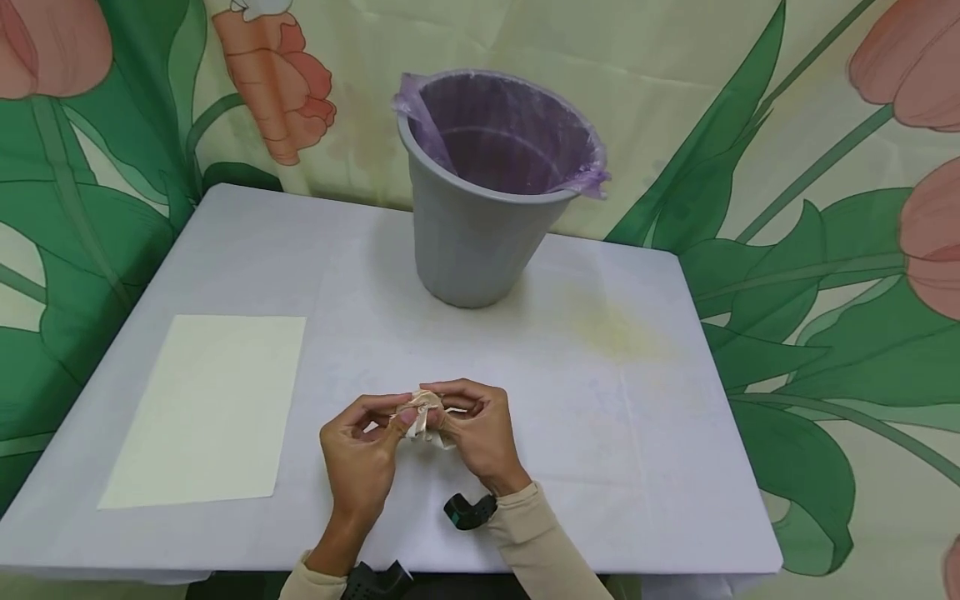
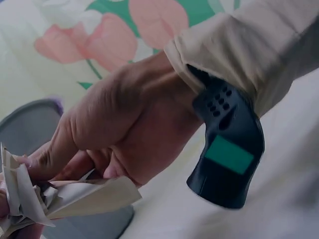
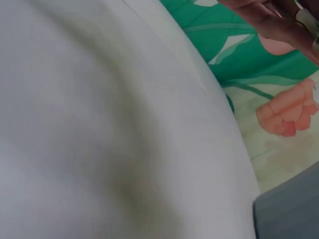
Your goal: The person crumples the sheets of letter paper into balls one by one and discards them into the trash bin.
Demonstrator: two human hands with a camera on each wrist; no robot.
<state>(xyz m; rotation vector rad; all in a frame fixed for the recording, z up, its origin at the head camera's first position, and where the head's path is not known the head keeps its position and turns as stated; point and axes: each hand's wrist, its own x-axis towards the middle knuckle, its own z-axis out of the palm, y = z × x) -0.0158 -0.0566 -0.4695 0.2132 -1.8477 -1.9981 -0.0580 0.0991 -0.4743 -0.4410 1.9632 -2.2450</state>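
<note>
A small crumpled piece of off-white paper [image 1: 426,408] sits between both hands, low over the front middle of the table. My left hand [image 1: 358,458] pinches its left side between thumb and fingers. From the other side, my right hand [image 1: 480,429] grips it with thumb and curled fingers. Folded layers and a flat, pointed flap of the paper [image 2: 99,196] show in the left wrist view, beside the right hand [image 2: 129,119]. Only part of a hand [image 3: 271,22] appears at the top right corner of the right wrist view.
A flat sheet of pale paper [image 1: 210,408] lies on the left of the white-covered table [image 1: 637,500]. Beyond the hands, a grey bin [image 1: 480,242] with a purple liner [image 1: 517,125] stands near the back edge. Behind hangs a flower-printed cloth [image 1: 810,300].
</note>
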